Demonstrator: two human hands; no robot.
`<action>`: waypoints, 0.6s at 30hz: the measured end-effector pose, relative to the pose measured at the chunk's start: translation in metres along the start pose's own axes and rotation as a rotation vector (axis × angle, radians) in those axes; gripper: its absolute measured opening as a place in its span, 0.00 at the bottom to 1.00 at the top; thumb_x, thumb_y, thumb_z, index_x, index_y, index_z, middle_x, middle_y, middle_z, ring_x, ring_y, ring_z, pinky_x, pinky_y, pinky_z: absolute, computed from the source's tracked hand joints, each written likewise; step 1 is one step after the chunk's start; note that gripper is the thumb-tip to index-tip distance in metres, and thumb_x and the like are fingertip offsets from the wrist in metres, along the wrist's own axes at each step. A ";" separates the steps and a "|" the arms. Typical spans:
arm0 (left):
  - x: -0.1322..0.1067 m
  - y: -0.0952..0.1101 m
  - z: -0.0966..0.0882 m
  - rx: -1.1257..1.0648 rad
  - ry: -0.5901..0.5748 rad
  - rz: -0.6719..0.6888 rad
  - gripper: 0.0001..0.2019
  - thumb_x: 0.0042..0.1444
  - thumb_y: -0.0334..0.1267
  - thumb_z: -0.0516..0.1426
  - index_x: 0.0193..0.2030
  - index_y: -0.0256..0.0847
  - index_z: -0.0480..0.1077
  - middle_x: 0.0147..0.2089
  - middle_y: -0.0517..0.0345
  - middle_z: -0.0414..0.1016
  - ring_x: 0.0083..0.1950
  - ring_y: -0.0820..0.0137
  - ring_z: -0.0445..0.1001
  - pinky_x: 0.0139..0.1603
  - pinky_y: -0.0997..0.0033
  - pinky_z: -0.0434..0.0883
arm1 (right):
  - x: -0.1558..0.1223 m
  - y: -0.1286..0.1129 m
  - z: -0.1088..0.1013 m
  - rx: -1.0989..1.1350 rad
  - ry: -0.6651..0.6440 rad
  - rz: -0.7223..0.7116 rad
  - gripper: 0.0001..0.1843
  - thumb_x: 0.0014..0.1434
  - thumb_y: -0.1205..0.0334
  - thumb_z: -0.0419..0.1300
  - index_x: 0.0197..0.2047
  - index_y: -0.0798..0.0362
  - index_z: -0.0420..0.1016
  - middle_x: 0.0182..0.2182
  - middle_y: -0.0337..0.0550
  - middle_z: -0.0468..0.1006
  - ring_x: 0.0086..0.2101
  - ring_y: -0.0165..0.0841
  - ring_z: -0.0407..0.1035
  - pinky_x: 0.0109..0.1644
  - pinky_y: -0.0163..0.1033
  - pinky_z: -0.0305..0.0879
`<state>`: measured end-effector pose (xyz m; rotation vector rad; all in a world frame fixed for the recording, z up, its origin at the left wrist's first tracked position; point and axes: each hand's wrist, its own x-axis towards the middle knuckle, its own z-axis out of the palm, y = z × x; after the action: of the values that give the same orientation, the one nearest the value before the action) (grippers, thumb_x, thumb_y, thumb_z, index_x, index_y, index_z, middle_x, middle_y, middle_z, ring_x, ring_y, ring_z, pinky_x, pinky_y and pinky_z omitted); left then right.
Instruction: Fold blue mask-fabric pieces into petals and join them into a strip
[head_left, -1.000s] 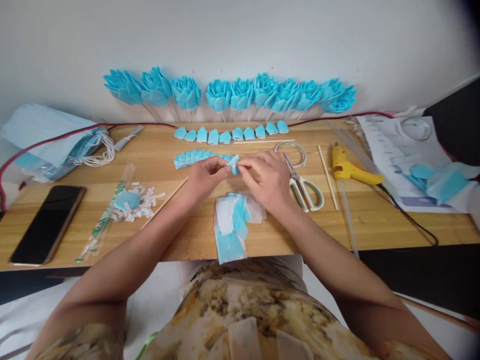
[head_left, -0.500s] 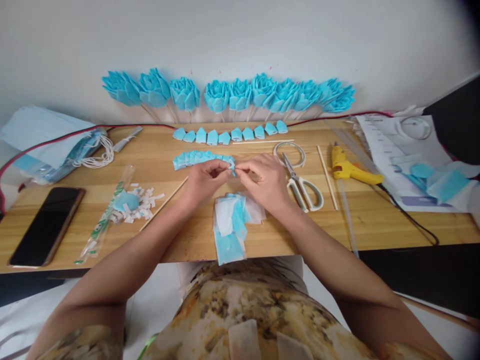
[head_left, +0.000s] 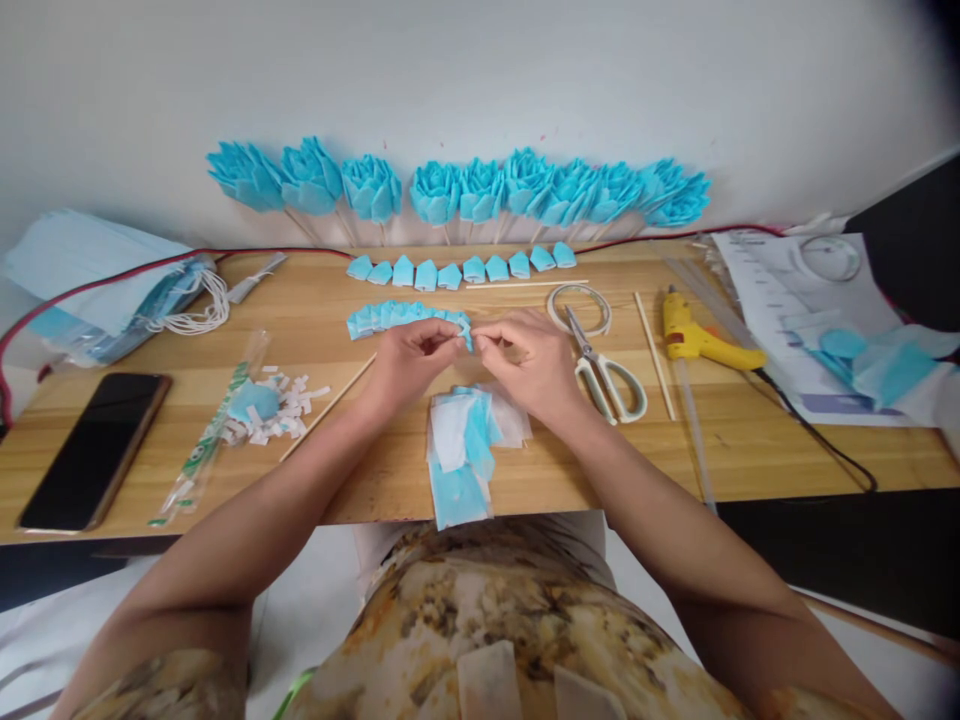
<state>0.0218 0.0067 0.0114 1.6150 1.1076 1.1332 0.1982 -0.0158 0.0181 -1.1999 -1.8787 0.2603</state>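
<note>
My left hand (head_left: 409, 362) and my right hand (head_left: 531, 364) meet over the middle of the wooden desk (head_left: 360, 470), fingertips pinched together on one small folded blue piece (head_left: 466, 334). Just behind them lies an overlapping row of folded blue petals (head_left: 397, 315), and farther back a second row of separate folded petals (head_left: 457, 270). Directly under my hands is a loose pile of blue and white cut squares (head_left: 465, 445). Finished blue paper flowers on sticks (head_left: 457, 190) lean along the wall.
White-handled scissors (head_left: 607, 375), a tape roll (head_left: 579, 305), wooden sticks (head_left: 654, 350) and a yellow glue gun (head_left: 701, 340) lie right of my hands. Left are a black phone (head_left: 94, 448), paper scraps (head_left: 266, 405), a plastic sleeve and a pack of face masks (head_left: 112, 290).
The blue piece, held up and showing between my fingertips a second ago, is now lower and mostly covered by my pinched fingers. Both hands have barely shifted.
</note>
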 end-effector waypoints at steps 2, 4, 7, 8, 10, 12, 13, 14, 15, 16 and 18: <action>0.000 0.000 0.000 0.000 0.004 -0.001 0.08 0.51 0.41 0.63 0.29 0.39 0.77 0.24 0.63 0.68 0.27 0.76 0.61 0.28 0.75 0.61 | 0.000 0.000 0.000 0.004 -0.007 0.000 0.09 0.61 0.67 0.59 0.33 0.50 0.80 0.32 0.40 0.83 0.35 0.35 0.73 0.44 0.42 0.63; 0.000 0.000 0.000 0.004 0.003 -0.003 0.07 0.51 0.41 0.63 0.29 0.39 0.77 0.24 0.62 0.69 0.27 0.76 0.61 0.28 0.75 0.61 | 0.001 0.000 0.000 0.010 -0.010 0.000 0.09 0.61 0.67 0.59 0.32 0.49 0.80 0.32 0.40 0.83 0.35 0.35 0.73 0.44 0.42 0.63; 0.000 0.000 -0.001 0.010 -0.005 0.001 0.07 0.52 0.41 0.63 0.29 0.40 0.77 0.24 0.62 0.70 0.26 0.76 0.62 0.28 0.75 0.61 | 0.001 0.001 -0.001 0.012 -0.015 0.005 0.09 0.61 0.67 0.59 0.32 0.49 0.79 0.32 0.40 0.83 0.35 0.35 0.73 0.43 0.43 0.63; 0.000 -0.001 -0.001 0.011 -0.007 0.004 0.07 0.52 0.41 0.63 0.29 0.40 0.77 0.24 0.62 0.70 0.26 0.76 0.62 0.28 0.75 0.61 | 0.001 0.000 -0.001 0.011 -0.019 0.009 0.09 0.62 0.67 0.59 0.32 0.49 0.79 0.32 0.40 0.83 0.35 0.35 0.73 0.44 0.43 0.63; 0.000 -0.001 -0.001 0.009 -0.008 0.008 0.07 0.52 0.41 0.63 0.29 0.40 0.77 0.24 0.63 0.70 0.26 0.76 0.62 0.27 0.75 0.61 | 0.001 0.000 -0.001 0.012 -0.024 0.009 0.09 0.62 0.66 0.59 0.32 0.49 0.79 0.31 0.40 0.82 0.36 0.35 0.73 0.44 0.43 0.63; 0.000 -0.002 0.000 0.000 -0.009 -0.001 0.08 0.52 0.42 0.64 0.30 0.40 0.77 0.24 0.62 0.70 0.26 0.76 0.62 0.28 0.75 0.61 | 0.001 0.000 -0.002 0.011 -0.023 0.002 0.09 0.62 0.66 0.58 0.32 0.50 0.79 0.31 0.40 0.82 0.35 0.36 0.73 0.44 0.43 0.63; 0.000 -0.002 0.000 -0.005 -0.009 -0.010 0.08 0.52 0.42 0.64 0.30 0.40 0.77 0.25 0.62 0.71 0.26 0.76 0.63 0.28 0.75 0.62 | 0.001 0.001 -0.002 0.009 -0.022 -0.001 0.09 0.62 0.66 0.58 0.32 0.50 0.79 0.30 0.41 0.82 0.35 0.36 0.73 0.44 0.43 0.63; 0.000 -0.001 0.000 -0.009 -0.009 -0.019 0.08 0.52 0.42 0.64 0.30 0.39 0.77 0.25 0.62 0.71 0.26 0.76 0.63 0.28 0.75 0.62 | 0.001 0.001 -0.002 0.004 -0.020 -0.003 0.09 0.62 0.66 0.58 0.32 0.50 0.79 0.30 0.41 0.81 0.35 0.36 0.72 0.44 0.43 0.63; 0.000 -0.001 0.000 -0.013 -0.009 -0.028 0.08 0.51 0.43 0.64 0.31 0.39 0.77 0.25 0.62 0.72 0.27 0.76 0.63 0.28 0.75 0.62 | 0.001 0.001 -0.002 -0.001 -0.018 -0.004 0.09 0.62 0.66 0.58 0.32 0.50 0.79 0.30 0.41 0.81 0.35 0.36 0.72 0.44 0.43 0.62; 0.000 0.000 0.000 -0.016 -0.009 -0.036 0.09 0.51 0.43 0.64 0.31 0.39 0.77 0.25 0.61 0.72 0.27 0.76 0.63 0.28 0.75 0.62 | 0.001 0.002 -0.002 -0.005 -0.016 -0.003 0.09 0.62 0.66 0.58 0.32 0.50 0.79 0.30 0.41 0.81 0.35 0.36 0.72 0.44 0.43 0.62; 0.000 0.001 0.000 -0.029 -0.013 -0.052 0.09 0.51 0.43 0.64 0.31 0.39 0.77 0.26 0.61 0.72 0.27 0.75 0.64 0.29 0.74 0.62 | 0.002 0.002 -0.002 -0.003 -0.018 0.002 0.09 0.62 0.65 0.58 0.32 0.50 0.78 0.29 0.40 0.80 0.35 0.36 0.71 0.44 0.43 0.62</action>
<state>0.0215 0.0064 0.0122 1.5598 1.1137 1.0987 0.2011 -0.0137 0.0190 -1.2053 -1.8934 0.2707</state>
